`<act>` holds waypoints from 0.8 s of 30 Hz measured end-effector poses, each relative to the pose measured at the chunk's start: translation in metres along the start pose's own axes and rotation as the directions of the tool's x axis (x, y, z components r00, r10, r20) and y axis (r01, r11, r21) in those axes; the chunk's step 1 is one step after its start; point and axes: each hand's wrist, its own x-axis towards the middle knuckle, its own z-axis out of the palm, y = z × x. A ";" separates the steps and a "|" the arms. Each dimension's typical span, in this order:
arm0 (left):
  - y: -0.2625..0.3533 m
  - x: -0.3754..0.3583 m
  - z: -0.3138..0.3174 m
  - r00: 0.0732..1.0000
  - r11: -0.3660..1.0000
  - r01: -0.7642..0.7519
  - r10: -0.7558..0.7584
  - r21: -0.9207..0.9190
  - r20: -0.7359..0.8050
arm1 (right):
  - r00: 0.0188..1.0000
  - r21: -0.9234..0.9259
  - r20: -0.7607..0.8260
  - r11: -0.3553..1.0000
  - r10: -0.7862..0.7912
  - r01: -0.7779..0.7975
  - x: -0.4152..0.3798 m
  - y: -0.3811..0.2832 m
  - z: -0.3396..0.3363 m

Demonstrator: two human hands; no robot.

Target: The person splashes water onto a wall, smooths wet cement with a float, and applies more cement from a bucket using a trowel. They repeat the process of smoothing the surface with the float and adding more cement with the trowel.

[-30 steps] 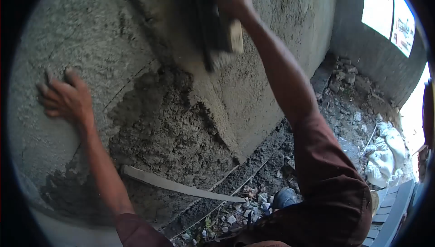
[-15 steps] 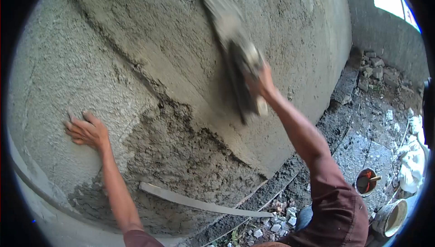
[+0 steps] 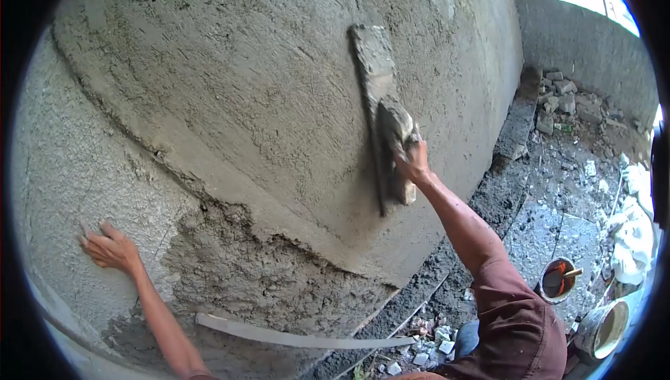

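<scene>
My right hand (image 3: 413, 160) grips the handle of a long plastering float (image 3: 380, 76), its edge toward the freshly plastered wall (image 3: 279, 101). Wet mortar coats the float and its handle. On the rough, lighter part of the wall at the left, my left hand (image 3: 112, 249) rests with its fingers spread and holds nothing. Between the two hands runs the ragged edge of the thicker plaster layer, with a dark, coarse mortar patch (image 3: 244, 261) below it. A long pale straightedge strip (image 3: 300, 340) lies across the bottom of this patch.
At the right stand a bucket (image 3: 558, 280) with a wooden handle sticking out and a larger pale bucket (image 3: 601, 331). White sacks (image 3: 631, 240) lie beyond them. Broken bricks (image 3: 565, 101) are piled by the far wall. Stone rubble (image 3: 436, 338) lies along the wall's foot.
The float in my right hand has moved a little down and looks sharper, less smeared by motion. The view has shifted, so the wall and my left hand appear farther left.
</scene>
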 end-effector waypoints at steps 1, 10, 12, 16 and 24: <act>-0.003 -0.001 -0.006 1.000 1.000 -0.010 0.010 0.013 0.018 | 0.998 -0.073 0.056 0.997 -0.009 0.013 0.002 0.004 -0.001; -0.002 0.005 0.003 0.999 1.000 0.013 -0.012 -0.012 0.053 | 0.940 -0.438 0.103 0.834 -0.324 0.335 0.275 -0.196 0.017; -0.005 0.006 0.002 0.996 0.990 -0.086 0.083 -0.113 -0.023 | 0.900 -0.306 -0.126 0.880 -0.416 0.364 0.292 -0.196 0.022; -0.008 0.004 0.007 0.998 0.991 -0.065 0.062 -0.114 -0.029 | 0.900 -0.351 -0.035 0.849 -0.434 0.395 0.170 -0.069 -0.002; -0.009 0.002 0.005 0.999 0.999 -0.016 0.017 -0.040 0.033 | 0.992 -0.032 -0.098 0.996 -0.084 0.082 0.097 0.011 -0.023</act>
